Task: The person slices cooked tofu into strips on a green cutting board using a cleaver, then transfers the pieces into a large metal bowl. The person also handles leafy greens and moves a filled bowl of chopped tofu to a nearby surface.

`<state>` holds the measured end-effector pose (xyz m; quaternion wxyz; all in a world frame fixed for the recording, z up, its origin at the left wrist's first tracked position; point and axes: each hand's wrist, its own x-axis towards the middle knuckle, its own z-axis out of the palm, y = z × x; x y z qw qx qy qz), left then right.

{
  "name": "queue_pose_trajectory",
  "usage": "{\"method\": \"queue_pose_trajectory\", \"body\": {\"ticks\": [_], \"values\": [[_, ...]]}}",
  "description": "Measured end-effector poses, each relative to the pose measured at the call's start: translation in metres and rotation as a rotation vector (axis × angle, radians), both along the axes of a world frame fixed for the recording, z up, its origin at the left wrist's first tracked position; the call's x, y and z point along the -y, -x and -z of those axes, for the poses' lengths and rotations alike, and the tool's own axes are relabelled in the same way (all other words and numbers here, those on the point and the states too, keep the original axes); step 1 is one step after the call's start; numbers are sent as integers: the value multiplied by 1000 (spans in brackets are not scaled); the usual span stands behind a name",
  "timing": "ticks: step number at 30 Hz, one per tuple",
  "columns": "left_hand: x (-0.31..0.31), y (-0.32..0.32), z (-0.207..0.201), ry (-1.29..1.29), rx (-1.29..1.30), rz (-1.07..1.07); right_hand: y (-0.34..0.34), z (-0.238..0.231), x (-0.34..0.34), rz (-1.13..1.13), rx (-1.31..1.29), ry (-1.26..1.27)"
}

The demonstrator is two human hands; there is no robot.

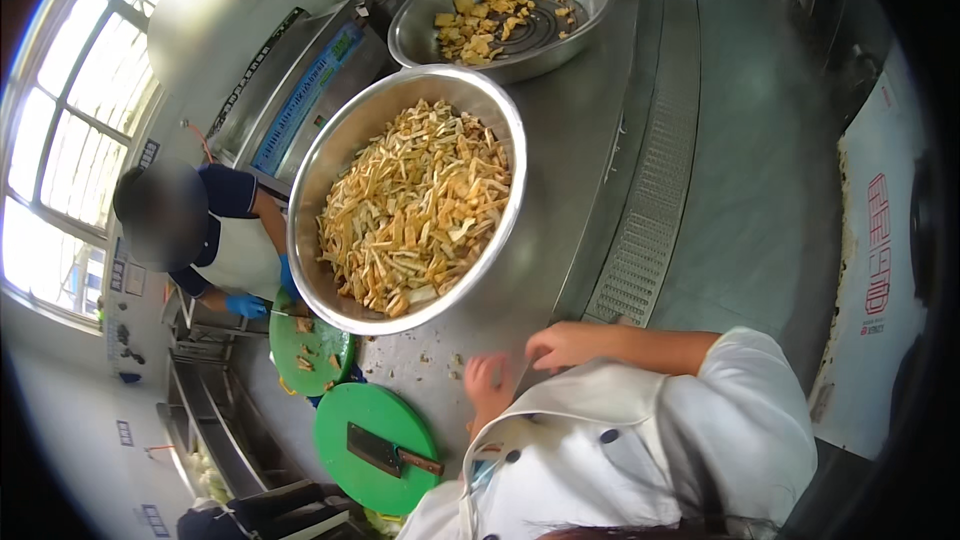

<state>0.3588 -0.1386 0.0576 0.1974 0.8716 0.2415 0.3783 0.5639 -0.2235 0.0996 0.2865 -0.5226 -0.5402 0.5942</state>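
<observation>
My left hand (488, 385) is raised over the near part of the steel table, slightly blurred, with its fingers apart and nothing visible in them. Beside it, my right hand (568, 345) has loosely bent, parted fingers and also looks free. Small crumbs lie on the table beside my left hand. Ahead of both hands stands a large steel bowl (508, 215) heaped with yellow-brown cut strips (415, 205). Left of my hands, a cleaver (375, 450) with a wooden handle lies flat on a round green chopping board (340, 415). Neither hand touches the bowl or the cleaver.
Behind the big bowl, a second steel basin (590, 25) holds broken yellow pieces. At left, a co-worker's blue-gloved hand (246, 306) holds a knife over another green board (285, 340) bearing brown pieces. A perforated metal drain strip (650, 200) runs along the table's right side.
</observation>
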Motion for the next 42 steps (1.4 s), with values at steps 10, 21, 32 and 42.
{"method": "queue_pose_trajectory", "body": {"ticks": [10,21,32,42], "values": [[4,-217,-47,31,59,416,-195,-225,83,199,-719,-1328],[-59,-349,-30,138,259,289,-294,-292,29,-79,-894,-1471],[-122,-418,-58,180,344,277,-404,-272,-113,-792,-973,-1017],[-145,-520,-70,66,328,85,-539,-286,-155,-352,-993,-1513]]}}
